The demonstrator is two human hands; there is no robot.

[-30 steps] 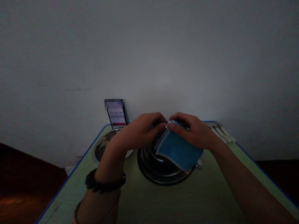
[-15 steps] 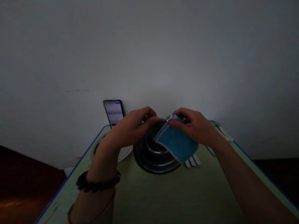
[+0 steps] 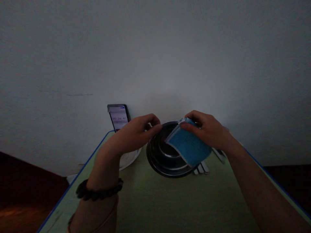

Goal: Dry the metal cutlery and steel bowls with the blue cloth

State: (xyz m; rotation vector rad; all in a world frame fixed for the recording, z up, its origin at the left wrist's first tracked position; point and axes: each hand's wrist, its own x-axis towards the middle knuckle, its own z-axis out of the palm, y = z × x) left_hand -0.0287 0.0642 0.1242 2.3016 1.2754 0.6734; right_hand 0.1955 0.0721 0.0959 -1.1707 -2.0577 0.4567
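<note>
A blue cloth with a pale edge (image 3: 188,145) hangs folded from my right hand (image 3: 204,127), thumb in front and fingers behind. It covers the right part of a shiny steel bowl (image 3: 161,165), whose inside faces me. My left hand (image 3: 143,129) has its thumb and bent fingers closed at the bowl's upper left rim. How the bowl is supported at the right is hidden by the cloth and hand. Just below the cloth, several light-coloured handles (image 3: 201,168) lie side by side on the table.
A phone (image 3: 118,117) with a lit screen leans against the wall (image 3: 155,58). Partly behind my left forearm lies a whitish plate (image 3: 130,158). More cutlery (image 3: 219,156) rests beside my right wrist. The pale green table (image 3: 160,204) has blue edges.
The bowl has shifted to the right. My right hand and the cloth moved slightly right with it, while my left hand drew a little to the left.
</note>
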